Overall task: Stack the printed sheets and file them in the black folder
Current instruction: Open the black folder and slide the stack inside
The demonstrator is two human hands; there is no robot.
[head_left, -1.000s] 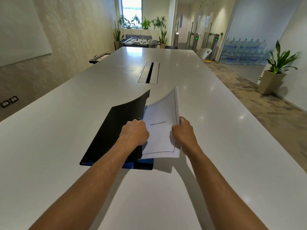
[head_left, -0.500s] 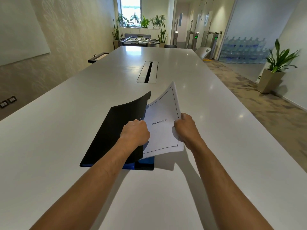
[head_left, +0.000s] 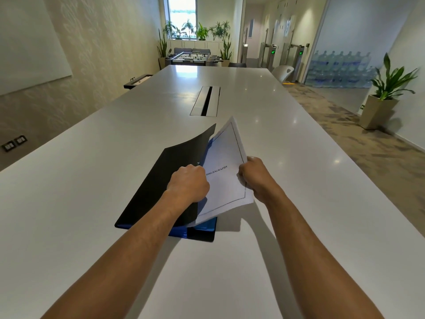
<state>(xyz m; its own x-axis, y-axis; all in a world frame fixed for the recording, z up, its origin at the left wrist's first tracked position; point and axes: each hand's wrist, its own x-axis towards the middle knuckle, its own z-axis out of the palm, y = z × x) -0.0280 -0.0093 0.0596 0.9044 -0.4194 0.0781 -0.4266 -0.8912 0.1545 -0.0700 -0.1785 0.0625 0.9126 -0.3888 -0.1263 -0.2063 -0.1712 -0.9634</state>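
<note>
On the table (head_left: 92, 180), hands grip folder cover (head_left: 170, 176) and tilted sheets (head_left: 226, 171), long axes pointing away.

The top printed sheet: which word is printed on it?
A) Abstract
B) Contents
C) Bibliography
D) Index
C: the top sheet, gripped at its right edge by the right hand beside the black folder, reads BIBLIOGRAPHY.

Left hand (head_left: 189, 183) hides the start of "BIBLIOGRAPHY" on printed sheets (head_left: 226, 178); sheets cover most of black folder (head_left: 165, 180) interior. Fingertips of both hands tucked under, unseen. Forearms cut off at btm edge.
</note>
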